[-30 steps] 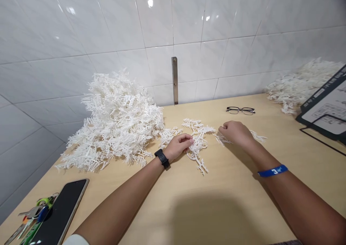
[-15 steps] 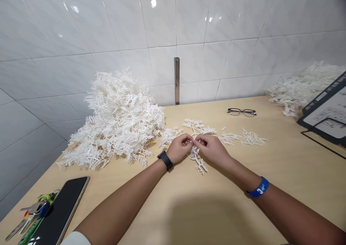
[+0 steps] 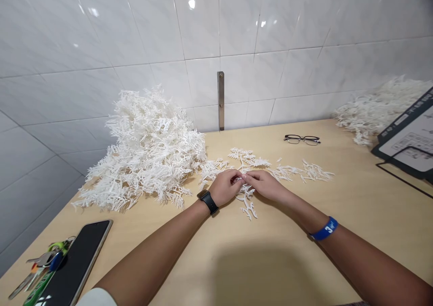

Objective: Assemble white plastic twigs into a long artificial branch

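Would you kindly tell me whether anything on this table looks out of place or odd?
Nothing looks spilled or clearly damaged. The keys and phone at the near left, and the glasses toward the back right, seem slightly out of place: personal items sharing a work table with white branching pieces.

— What hides part of the white sprig (image 3: 248,204)?
— The left hand (image 3: 223,189) and right hand (image 3: 269,187); the bit they pinch is too small to tell.
— The edges?
— They crop 2 arms (image 3: 158,252), the phone (image 3: 72,265) near left, the board (image 3: 414,146) at right, its print blurred.
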A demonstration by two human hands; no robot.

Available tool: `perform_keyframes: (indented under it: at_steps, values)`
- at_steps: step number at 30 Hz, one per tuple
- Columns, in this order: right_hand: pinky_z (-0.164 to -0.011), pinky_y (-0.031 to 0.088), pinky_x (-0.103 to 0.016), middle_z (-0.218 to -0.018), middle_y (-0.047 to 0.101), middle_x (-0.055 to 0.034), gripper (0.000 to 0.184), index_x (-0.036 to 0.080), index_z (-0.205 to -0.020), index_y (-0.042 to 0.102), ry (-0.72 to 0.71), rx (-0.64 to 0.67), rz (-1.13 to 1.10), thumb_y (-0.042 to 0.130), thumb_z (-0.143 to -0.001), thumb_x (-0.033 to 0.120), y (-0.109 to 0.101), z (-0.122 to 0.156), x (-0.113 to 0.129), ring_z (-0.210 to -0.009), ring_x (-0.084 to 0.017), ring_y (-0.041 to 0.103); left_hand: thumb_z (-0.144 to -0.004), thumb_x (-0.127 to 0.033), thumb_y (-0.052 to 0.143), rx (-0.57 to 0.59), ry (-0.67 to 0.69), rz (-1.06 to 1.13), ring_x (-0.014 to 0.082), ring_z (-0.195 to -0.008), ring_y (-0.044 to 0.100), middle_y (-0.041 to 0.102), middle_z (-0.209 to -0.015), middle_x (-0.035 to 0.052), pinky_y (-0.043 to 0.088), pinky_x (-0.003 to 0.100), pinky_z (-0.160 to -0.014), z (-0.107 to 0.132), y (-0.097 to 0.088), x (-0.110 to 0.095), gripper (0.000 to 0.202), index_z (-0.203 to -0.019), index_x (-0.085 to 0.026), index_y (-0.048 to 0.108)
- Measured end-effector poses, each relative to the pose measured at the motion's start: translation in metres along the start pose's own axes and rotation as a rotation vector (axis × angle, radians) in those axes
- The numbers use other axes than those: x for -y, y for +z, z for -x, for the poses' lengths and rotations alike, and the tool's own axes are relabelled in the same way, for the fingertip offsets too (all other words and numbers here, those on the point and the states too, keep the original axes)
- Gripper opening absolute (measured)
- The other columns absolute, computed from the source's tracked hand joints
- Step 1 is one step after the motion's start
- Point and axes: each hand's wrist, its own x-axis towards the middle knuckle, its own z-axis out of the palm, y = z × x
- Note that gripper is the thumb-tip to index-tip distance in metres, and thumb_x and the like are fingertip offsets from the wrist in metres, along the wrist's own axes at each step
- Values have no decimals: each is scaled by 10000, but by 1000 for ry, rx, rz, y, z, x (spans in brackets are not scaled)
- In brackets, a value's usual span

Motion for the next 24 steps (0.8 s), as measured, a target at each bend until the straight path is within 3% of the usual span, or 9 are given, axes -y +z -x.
perform_keyframes:
  at_steps: [5,12,19,24]
  values:
    - [-535,331,-256,-630,458,-2,470,174,-671,553,-35,64,-107,486,-885,586,-1,1,-1,-604,-135,415,-885,-430,512,180,6,141,129,-668,473,575,-704,11,365,247,-649,-2,-5,4,316,-778,-151,615]
    - [-562,330,-246,-669,449,8,425,163,-732,576,-102,237,-204,568,-852,571,-1,3,-3,-630,-123,391,-820,-587,549,347,-66,366,132,-685,482,550,-693,16,388,262,-685,-7,-15,5,457,-719,-143,589]
    - [-584,351,-256,-653,470,20,380,170,-704,551,-80,208,-270,610,-847,517,-2,3,-7,-609,-124,432,-730,-529,691,369,-188,553,124,-677,497,574,-702,27,380,265,-694,-7,-19,3,403,-748,-129,641]
    - [-766,446,-317,-831,641,-52,338,168,-824,643,-158,225,-187,523,-915,470,-9,1,-7,-817,-201,592,-790,-540,625,364,-185,599,127,-687,503,610,-738,50,375,268,-687,-9,-17,4,414,-746,-129,639]
